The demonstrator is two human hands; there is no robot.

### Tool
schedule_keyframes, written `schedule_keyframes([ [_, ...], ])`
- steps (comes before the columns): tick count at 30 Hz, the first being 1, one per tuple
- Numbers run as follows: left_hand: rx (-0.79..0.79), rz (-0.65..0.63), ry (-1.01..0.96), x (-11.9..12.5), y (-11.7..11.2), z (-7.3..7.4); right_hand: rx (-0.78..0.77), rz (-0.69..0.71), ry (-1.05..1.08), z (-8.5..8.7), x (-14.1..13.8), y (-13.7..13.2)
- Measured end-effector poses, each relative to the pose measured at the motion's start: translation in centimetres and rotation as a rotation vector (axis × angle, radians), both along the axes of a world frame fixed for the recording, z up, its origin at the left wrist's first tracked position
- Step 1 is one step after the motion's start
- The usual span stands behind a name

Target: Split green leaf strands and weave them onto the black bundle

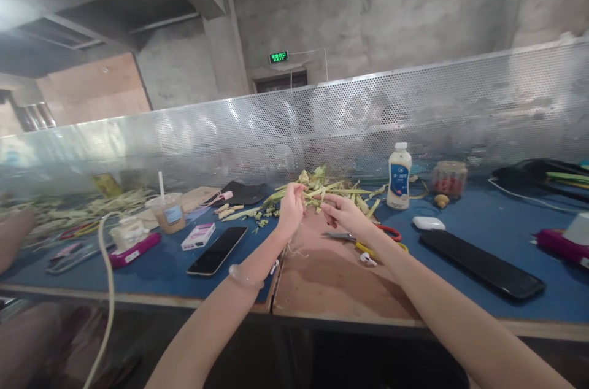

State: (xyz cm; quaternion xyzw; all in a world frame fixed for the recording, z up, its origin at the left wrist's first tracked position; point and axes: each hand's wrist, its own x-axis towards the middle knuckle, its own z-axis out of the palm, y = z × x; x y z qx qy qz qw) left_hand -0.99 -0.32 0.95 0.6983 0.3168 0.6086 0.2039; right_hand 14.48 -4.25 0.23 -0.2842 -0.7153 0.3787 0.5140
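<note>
Left hand (291, 211) — right hand (343, 212) — pinch leaf strip (315, 194) (between).

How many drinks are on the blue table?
2. A cup with a straw stands on the left, past the pink box; a white bottle stands on the right, beside the green leaf strips. More could be hidden behind the clutter.
</note>
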Motion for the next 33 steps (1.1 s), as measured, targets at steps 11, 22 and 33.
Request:
schedule_keyframes([
  [11, -0.045, -0.048, -0.100, 0.0, 0.7, 0.0, -0.062, 0.042, 0.061, -0.4, 0.7, 0.6],
  [22, -0.067, -0.171, -0.003, 0.1, 1.6, -0.8, 0.011, -0.066, 0.024, -0.1, 0.7, 0.5],
  [33, 0.311, 0.200, 0.231, -0.3, 0.3, 0.2, -0.002, -0.209, 0.160, -0.3, 0.4, 0.9],
])
